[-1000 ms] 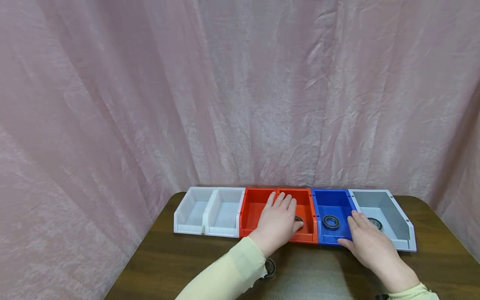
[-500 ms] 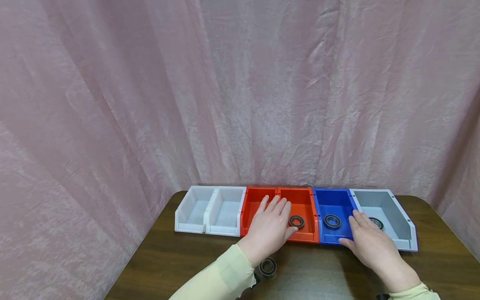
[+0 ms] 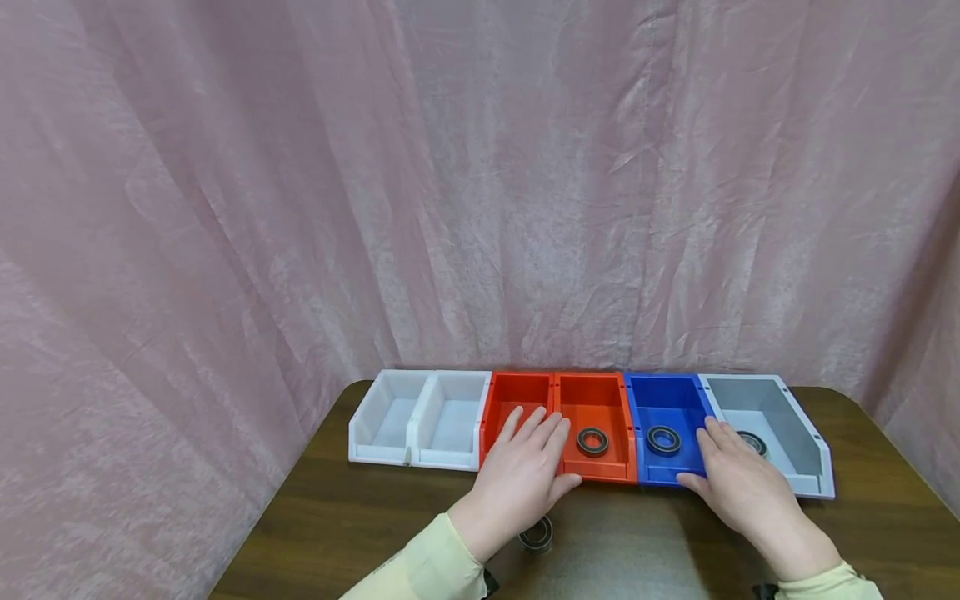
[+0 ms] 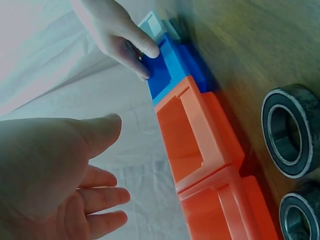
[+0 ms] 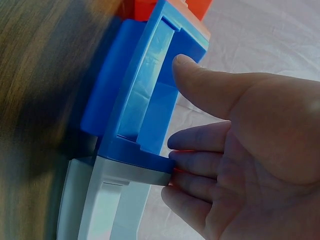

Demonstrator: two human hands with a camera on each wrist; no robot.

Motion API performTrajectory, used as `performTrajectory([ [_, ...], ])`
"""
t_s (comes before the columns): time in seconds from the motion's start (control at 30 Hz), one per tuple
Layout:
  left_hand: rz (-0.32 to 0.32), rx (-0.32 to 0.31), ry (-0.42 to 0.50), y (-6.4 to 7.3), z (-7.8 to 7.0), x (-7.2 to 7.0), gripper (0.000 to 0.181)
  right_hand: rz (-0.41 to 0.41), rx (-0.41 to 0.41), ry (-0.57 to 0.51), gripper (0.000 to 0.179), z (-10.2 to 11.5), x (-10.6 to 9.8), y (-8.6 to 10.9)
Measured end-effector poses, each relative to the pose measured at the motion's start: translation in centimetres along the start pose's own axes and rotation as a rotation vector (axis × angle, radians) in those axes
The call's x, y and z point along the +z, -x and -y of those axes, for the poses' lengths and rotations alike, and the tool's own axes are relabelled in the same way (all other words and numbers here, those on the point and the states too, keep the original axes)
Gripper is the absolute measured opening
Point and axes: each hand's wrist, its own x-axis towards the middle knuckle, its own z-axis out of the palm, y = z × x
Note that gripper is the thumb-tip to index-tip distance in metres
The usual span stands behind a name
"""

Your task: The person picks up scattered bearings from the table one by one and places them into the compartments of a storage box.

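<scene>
My left hand (image 3: 517,479) is held over the front of the left red bin (image 3: 528,386), fingers extended, nothing in it. In the right red bin (image 3: 595,390) beside it lies a ball bearing (image 3: 592,453). My right hand (image 3: 746,492) has its fingertips right at the wall between the blue bin (image 3: 670,392) and the grey bin (image 3: 798,446), thumb apart. One bearing (image 3: 663,452) lies in the blue bin; another bearing (image 3: 761,443), partly hidden by the hand, is in the grey one. Two bearings on the table, a bigger one (image 4: 310,125) and a smaller one (image 4: 310,194), show in the left wrist view.
Two white bins (image 3: 453,417) stand at the left end of the row. The row stands along the back of the brown wooden table (image 3: 337,508), with a pink curtain (image 3: 480,183) hanging behind it.
My left hand has drawn back toward me and to the left, uncovering the bearing in the right red bin and more of the red bins. My right hand has stayed in place.
</scene>
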Motion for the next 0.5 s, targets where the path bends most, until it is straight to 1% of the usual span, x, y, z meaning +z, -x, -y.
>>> performTrajectory([
  [0.13,0.013,0.023,0.021,0.7,0.0,-0.2,0.075,-0.004,-0.002,0.003,0.078,0.0,0.0,0.0],
  [0.37,-0.021,0.080,0.009,1.7,0.0,-0.2,0.075,-0.003,-0.001,0.000,0.078,0.1,-0.1,0.1],
  [0.5,-0.015,0.110,0.019,2.4,0.0,0.0,0.076,-0.010,-0.006,0.000,0.078,0.1,0.0,0.0],
])
